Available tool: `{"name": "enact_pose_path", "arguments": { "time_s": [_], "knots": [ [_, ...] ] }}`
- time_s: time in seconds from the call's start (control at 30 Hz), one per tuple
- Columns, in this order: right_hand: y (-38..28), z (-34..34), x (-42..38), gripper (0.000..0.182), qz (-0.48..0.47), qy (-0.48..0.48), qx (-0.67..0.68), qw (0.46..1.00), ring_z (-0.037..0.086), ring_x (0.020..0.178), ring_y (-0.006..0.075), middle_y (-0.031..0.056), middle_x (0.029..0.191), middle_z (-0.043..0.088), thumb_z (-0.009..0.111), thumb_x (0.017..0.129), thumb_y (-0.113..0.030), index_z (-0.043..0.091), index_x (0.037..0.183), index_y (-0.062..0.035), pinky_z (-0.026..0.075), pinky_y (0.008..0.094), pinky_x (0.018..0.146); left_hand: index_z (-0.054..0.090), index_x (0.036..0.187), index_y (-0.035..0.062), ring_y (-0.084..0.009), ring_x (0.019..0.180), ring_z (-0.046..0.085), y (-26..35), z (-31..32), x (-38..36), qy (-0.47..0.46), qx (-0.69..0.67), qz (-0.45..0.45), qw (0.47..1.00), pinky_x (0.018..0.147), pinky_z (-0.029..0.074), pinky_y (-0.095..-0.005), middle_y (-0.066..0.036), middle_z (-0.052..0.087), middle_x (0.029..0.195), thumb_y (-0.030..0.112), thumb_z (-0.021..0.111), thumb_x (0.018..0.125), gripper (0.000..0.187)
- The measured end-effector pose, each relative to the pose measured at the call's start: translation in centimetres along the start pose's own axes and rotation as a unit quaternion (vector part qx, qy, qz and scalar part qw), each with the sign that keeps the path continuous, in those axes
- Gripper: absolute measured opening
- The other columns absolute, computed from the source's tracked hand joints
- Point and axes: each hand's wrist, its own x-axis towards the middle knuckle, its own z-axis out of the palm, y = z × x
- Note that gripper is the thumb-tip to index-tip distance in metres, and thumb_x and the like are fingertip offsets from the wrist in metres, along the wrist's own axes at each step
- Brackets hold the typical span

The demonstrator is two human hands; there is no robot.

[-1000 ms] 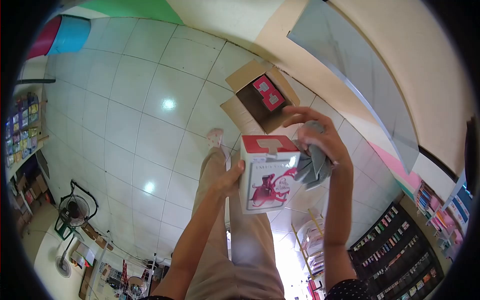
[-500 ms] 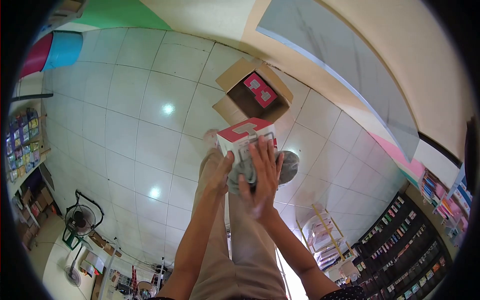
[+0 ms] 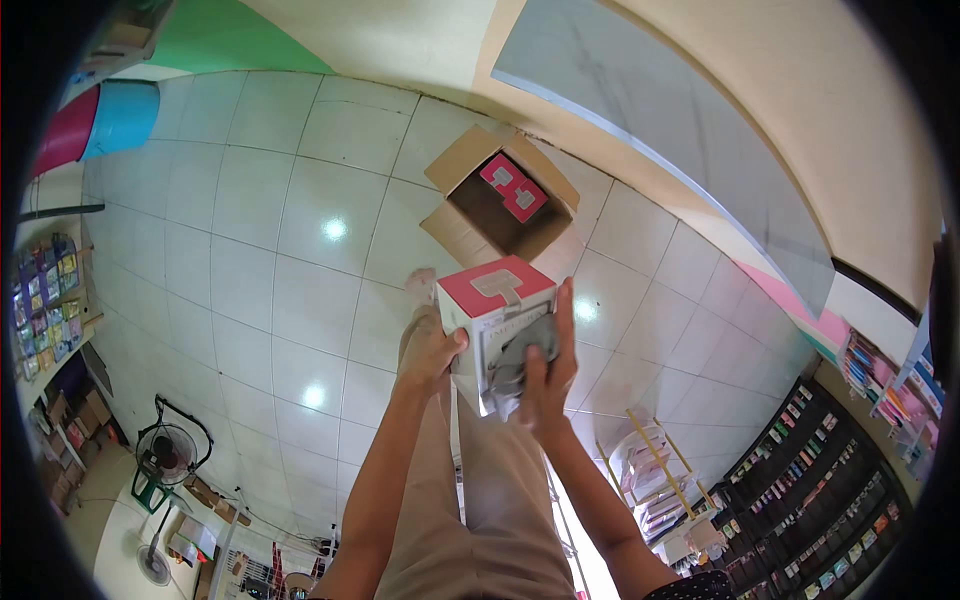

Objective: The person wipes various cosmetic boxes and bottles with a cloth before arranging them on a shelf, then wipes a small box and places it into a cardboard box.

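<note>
A white box with a red top is held up in front of my legs. My left hand grips its left side, thumb on the near face. My right hand presses a grey cloth against the box's near right face, fingers curled round the cloth and partly blurred. Beyond the box, an open cardboard carton stands on the floor with its flaps spread. Inside that carton lie red-topped boxes that look like the held one.
White floor tiles surround my feet. A wall with a grey panel runs behind the carton. Left are blue and red bins and a fan. A yellow-framed rack and black display shelves stand at the right.
My right hand has slid the cloth right and down across the near face, showing more of the box. The box is turned slightly. My left hand keeps its hold.
</note>
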Motion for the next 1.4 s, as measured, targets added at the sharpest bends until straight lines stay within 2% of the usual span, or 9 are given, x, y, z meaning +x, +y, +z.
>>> {"name": "enact_pose_path", "arguments": {
  "time_s": [0.23, 0.4, 0.53, 0.67, 0.77, 0.97, 1.0, 1.13, 1.4],
  "knots": [
    [1.5, -2.7, -0.8, 0.051, 0.155, -0.051, 0.171, 0.972, 0.048, 0.081, 0.0148, 0.0101, 0.093, 0.055, 0.043, 0.067, -0.014, 0.042, 0.116, 0.002, 0.037, 0.0242, 0.076, 0.03, 0.122, -0.0003, -0.0156, 0.103, 0.043, 5.0, 2.2, -1.1, -0.009, -0.138, -0.021, 0.99, 0.086, 0.035, -0.0295, -0.007, 0.045, 0.113, 0.054, 0.072, 0.051, 0.098],
    [-2.1, -6.5, -0.8, 0.052, 0.136, -0.131, 0.072, 0.979, 0.051, 0.082, 0.0194, 0.0093, 0.108, 0.047, 0.056, 0.07, -0.029, 0.044, 0.11, 0.0011, 0.042, 0.027, 0.067, 0.035, 0.12, 0.0004, -0.0147, 0.099, 0.046, 14.0, 6.3, -0.4, -0.205, -0.079, 0.046, 0.975, 0.085, 0.037, -0.0292, -0.006, 0.049, 0.109, 0.025, 0.083, 0.039, 0.097],
    [-4.0, -11.1, 4.1, 0.044, 0.14, -0.111, 0.088, 0.98, 0.051, 0.086, 0.0196, 0.0108, 0.103, 0.05, 0.057, 0.072, -0.025, 0.046, 0.107, 0.0012, 0.042, 0.0296, 0.073, 0.043, 0.116, 0.0008, -0.0157, 0.097, 0.049, 21.1, 12.6, 2.7, -0.421, 0.084, 0.274, 0.86, 0.086, 0.038, -0.0289, -0.011, 0.052, 0.108, 0.023, 0.082, 0.039, 0.089],
    [-4.6, -14.6, 10.4, 0.037, 0.143, -0.057, 0.166, 0.974, 0.051, 0.09, 0.0198, 0.0122, 0.098, 0.052, 0.058, 0.075, -0.02, 0.047, 0.103, 0.0013, 0.042, 0.0321, 0.078, 0.053, 0.099, 0.0, -0.0142, 0.073, 0.059, 26.3, 16.4, 5.6, -0.437, 0.184, 0.227, 0.851, 0.067, 0.048, -0.027, -0.009, 0.061, 0.086, 0.028, 0.083, 0.038, 0.074],
    [-9.0, -11.8, 14.4, 0.056, 0.069, -0.074, -0.053, 0.993, 0.05, 0.086, 0.0179, 0.0073, 0.094, 0.052, 0.075, 0.055, -0.006, 0.048, 0.104, -0.0001, 0.039, 0.0286, 0.079, 0.054, 0.097, -0.0005, -0.0132, 0.073, 0.057, 28.3, 17.8, 7.8, -0.388, 0.241, 0.29, 0.841, 0.066, 0.046, -0.0258, -0.007, 0.06, 0.081, 0.039, 0.078, 0.049, 0.066],
    [-10.0, -9.6, 18.1, 0.033, -0.075, -0.035, -0.057, 0.995, 0.054, 0.068, 0.0107, 0.0039, 0.078, 0.058, 0.073, 0.058, -0.002, 0.058, 0.087, 0.0005, 0.045, 0.0237, 0.063, 0.05, 0.106, -0.0004, -0.0159, 0.089, 0.053, 29.0, 16.4, 9.2, -0.278, 0.229, 0.414, 0.836, 0.077, 0.042, -0.027, -0.011, 0.055, 0.098, 0.042, 0.071, 0.06, 0.066],
    [-9.6, -9.6, 18.9, 0.033, -0.089, -0.038, -0.072, 0.993, 0.054, 0.068, 0.0108, 0.0042, 0.078, 0.058, 0.073, 0.058, -0.003, 0.057, 0.087, 0.0009, 0.045, 0.0235, 0.063, 0.042, 0.115, 0.001, -0.0213, 0.105, 0.045, 29.1, 15.4, 8.5, -0.276, 0.28, 0.412, 0.822, 0.087, 0.036, -0.0297, -0.013, 0.046, 0.114, 0.033, 0.07, 0.063, 0.067],
    [-9.1, -8.4, 20.5, 0.035, -0.133, -0.049, -0.086, 0.986, 0.055, 0.066, 0.0115, 0.0061, 0.079, 0.059, 0.074, 0.057, -0.006, 0.057, 0.087, 0.0016, 0.046, 0.0232, 0.063, 0.039, 0.116, -0.0018, -0.0243, 0.095, 0.051, 28.6, 14.0, 10.4, -0.231, 0.286, 0.515, 0.774, 0.081, 0.041, -0.0291, -0.016, 0.052, 0.104, 0.016, 0.077, 0.049, 0.079],
    [-8.6, -7.7, 21.0, 0.033, -0.126, -0.04, -0.108, 0.985, 0.055, 0.067, 0.0112, 0.0048, 0.079, 0.058, 0.074, 0.057, -0.005, 0.058, 0.085, 0.0006, 0.045, 0.0222, 0.064, 0.022, 0.126, 0.0019, -0.0259, 0.11, 0.04, 31.1, 13.6, 9.8, -0.271, 0.4, 0.406, 0.776, 0.096, 0.029, -0.0369, -0.018, 0.041, 0.119, -0.001, 0.067, 0.059, 0.081]
  ]
}}
